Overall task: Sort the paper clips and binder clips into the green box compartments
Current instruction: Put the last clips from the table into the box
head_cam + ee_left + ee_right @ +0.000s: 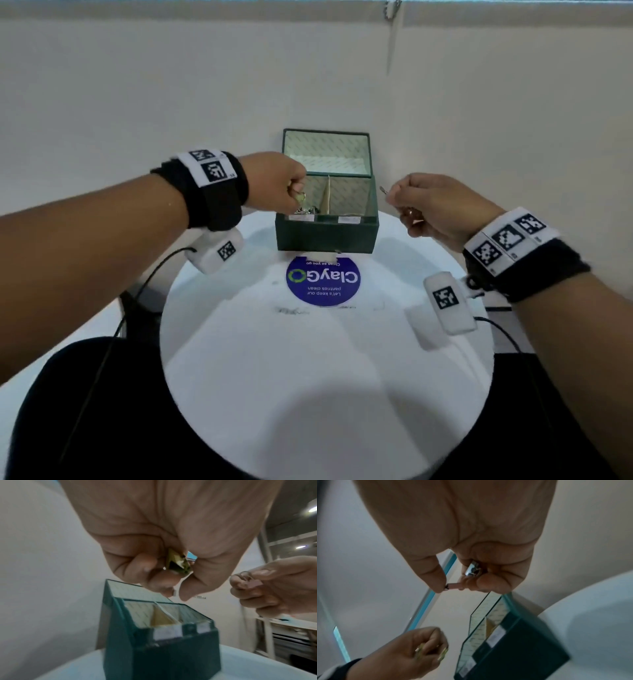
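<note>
The left hand (pixel 279 181) is curled tight around a gold binder clip (pixel 178 563), with more small clips bunched in its palm; it hangs over the left edge of the green box (pixel 327 236), above the left compartment. In the left wrist view the fingers (pixel 161 580) cover most of the clip, so only one folded end shows. The right hand (pixel 433 205) hovers just to the right of the box, apart from it, pinching a pinkish paper clip (pixel 453 586) between thumb and forefinger, and a silver clip (pixel 471 568) sits pressed in its curled fingers. The box stands on the far part of the round white worktop (pixel 308 377), its lid (pixel 327 150) raised upright at the back, a pale divider (pixel 327 197) splitting the inside in two. A few clips lie in the left compartment, half hidden by the left hand. Just before the box lies a blue round sticker (pixel 323 281). Both wrists wear black bands (pixel 219 192) with printed markers.
</note>
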### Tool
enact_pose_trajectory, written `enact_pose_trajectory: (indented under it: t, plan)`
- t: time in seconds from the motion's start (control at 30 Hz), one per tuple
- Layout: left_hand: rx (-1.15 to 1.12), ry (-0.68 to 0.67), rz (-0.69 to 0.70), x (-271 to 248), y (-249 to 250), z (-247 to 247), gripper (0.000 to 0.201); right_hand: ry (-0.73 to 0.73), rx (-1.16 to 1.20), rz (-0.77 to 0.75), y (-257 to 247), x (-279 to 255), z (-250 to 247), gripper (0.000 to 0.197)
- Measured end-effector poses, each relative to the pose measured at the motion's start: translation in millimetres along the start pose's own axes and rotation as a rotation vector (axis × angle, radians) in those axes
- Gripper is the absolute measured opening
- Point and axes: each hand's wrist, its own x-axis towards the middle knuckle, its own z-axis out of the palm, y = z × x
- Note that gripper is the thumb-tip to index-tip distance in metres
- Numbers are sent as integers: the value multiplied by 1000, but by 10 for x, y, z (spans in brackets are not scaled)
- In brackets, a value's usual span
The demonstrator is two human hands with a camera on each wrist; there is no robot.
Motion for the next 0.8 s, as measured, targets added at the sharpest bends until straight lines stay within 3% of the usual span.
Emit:
enact_pose_trajectory:
  t: [0.23, 0.37, 0.43, 0.5, 0.57, 0.7, 0.8]
  plan:
    - [17, 40, -106, 368, -188, -25, 21, -3, 151, 92, -346, 543, 558, 10]
    - [-132, 19, -152, 413, -248, 34, 15, 45, 255, 120, -512, 784, 846, 10]
    - [-392, -21, -203, 378, -316, 58, 27, 16, 147, 63, -526, 863, 929, 10]
    - [-742, -54, -227, 299, -390, 43, 41, 5, -104, -22, -524, 863, 923, 28]
    - [-988, -61, -250, 202, -479, 2, 49, 44, -207, -91, -481, 852, 829, 37]
    - [-901, 49, -214, 107, -663, 6, 38, 189, -264, -143, -363, 927, 448, 23]
    - [-896, 17, -270, 76, -722, 130, 31, 245, -439, -41, -311, 1065, 190, 39]
